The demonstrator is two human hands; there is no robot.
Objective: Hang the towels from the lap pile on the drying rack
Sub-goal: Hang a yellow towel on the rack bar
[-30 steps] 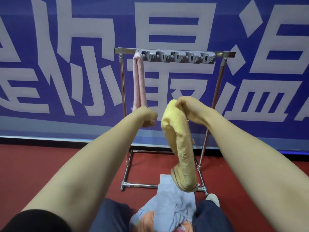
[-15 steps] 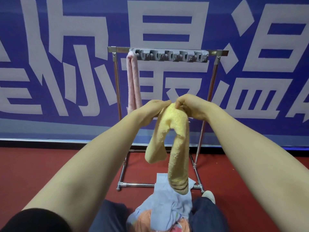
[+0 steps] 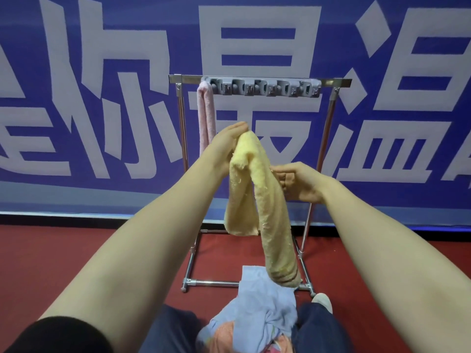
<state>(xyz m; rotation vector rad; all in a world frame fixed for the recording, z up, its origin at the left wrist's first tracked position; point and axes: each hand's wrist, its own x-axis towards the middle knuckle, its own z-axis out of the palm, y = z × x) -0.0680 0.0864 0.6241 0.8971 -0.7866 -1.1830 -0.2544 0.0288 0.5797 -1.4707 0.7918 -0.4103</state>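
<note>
A yellow towel (image 3: 270, 212) hangs folded in front of me, a short end on the left and a long end reaching down to my lap. My left hand (image 3: 225, 146) holds its fold at the top, raised toward the drying rack (image 3: 331, 82). Lower and to the right, my right hand (image 3: 299, 182) has thumb and curled fingers on the edge of the long end. A pink towel (image 3: 205, 115) hangs at the left end of the rack's top bar. The lap pile (image 3: 260, 307) shows a light blue towel over orange cloth.
A grey strip of clips (image 3: 265, 88) runs along the top bar right of the pink towel. The rack stands on a red floor (image 3: 76, 250) against a blue banner with large white characters (image 3: 254, 47). My shoe (image 3: 322, 300) is beside the rack's foot.
My left hand left the pink towel and took the yellow towel's fold, lifting it. My right hand let go of the top and slid down the long end.
</note>
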